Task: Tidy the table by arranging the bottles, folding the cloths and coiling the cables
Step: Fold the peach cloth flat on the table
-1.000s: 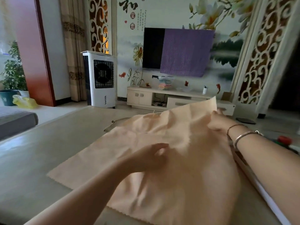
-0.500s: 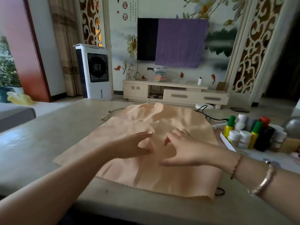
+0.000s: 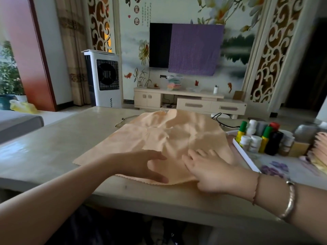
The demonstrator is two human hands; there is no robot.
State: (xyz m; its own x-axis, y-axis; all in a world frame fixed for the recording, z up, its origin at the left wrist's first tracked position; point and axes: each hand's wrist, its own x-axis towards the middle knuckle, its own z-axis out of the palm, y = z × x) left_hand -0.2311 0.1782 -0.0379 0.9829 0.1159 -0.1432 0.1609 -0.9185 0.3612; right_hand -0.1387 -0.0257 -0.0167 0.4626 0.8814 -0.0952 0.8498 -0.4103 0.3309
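A peach cloth (image 3: 169, 137) lies spread and wrinkled on the beige table (image 3: 53, 152). My left hand (image 3: 141, 165) rests on its near edge with fingers straight and thumb spread. My right hand (image 3: 210, 168) presses flat on the cloth just to the right, fingers splayed. A black cable (image 3: 218, 119) loops out from behind the cloth's far right corner. Several bottles (image 3: 261, 138) with green, white and red caps stand grouped in a white tray (image 3: 246, 156) at the right.
A folded peach cloth pile (image 3: 320, 152) and a cardboard box (image 3: 299, 149) sit at the far right. A grey cable or strap (image 3: 122, 121) pokes out by the cloth's far left. Beyond the table stand a TV cabinet and a white air cooler.
My right hand let go of the cloth's lifted far corner and came down beside my left. Both hands slid toward the near edge, flattening the cloth.
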